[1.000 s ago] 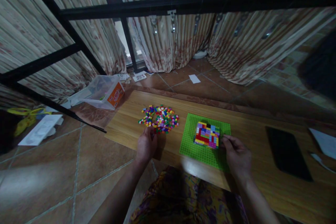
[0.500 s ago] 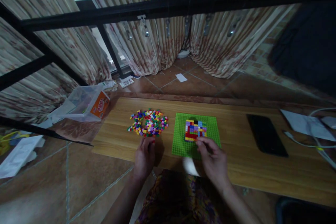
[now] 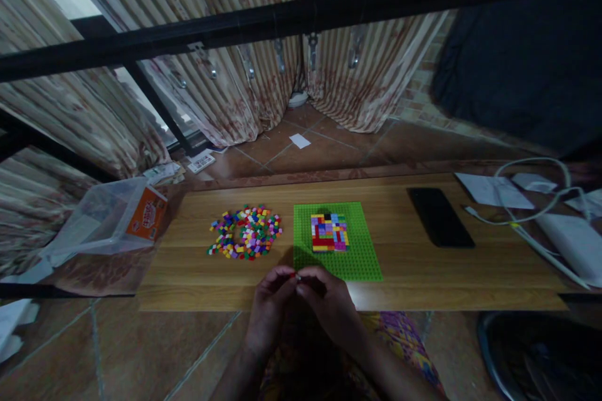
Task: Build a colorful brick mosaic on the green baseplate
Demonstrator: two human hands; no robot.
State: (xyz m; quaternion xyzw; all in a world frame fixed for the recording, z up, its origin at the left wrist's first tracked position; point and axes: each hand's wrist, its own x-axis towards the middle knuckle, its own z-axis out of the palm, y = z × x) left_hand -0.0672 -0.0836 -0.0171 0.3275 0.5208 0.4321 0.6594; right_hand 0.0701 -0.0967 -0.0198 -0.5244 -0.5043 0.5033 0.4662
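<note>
Near the front edge of the table, my left hand (image 3: 267, 306) and my right hand (image 3: 332, 304) meet with fingertips pinched together. A tiny red toy brick (image 3: 292, 275) shows at the left fingertips. Something small and pale is between the right fingertips, too small to name. Just beyond my hands lies a green studded baseplate (image 3: 367, 257), with a flat block of multicoloured bricks (image 3: 324, 241) built on it. To its left, loose bricks (image 3: 256, 232) of many colours lie in a ring-like heap on the wooden table (image 3: 188, 282).
A black phone (image 3: 439, 216) lies right of the baseplate, near white cables (image 3: 498, 222) and papers (image 3: 493, 191). A clear plastic box (image 3: 103, 213) with an orange label stands left of the table. A black rail (image 3: 226, 22) crosses before the curtains.
My right hand has left the brick block and moved left and nearer to me. My left hand has moved right and nearer, so the two meet. The camera view has turned right.
</note>
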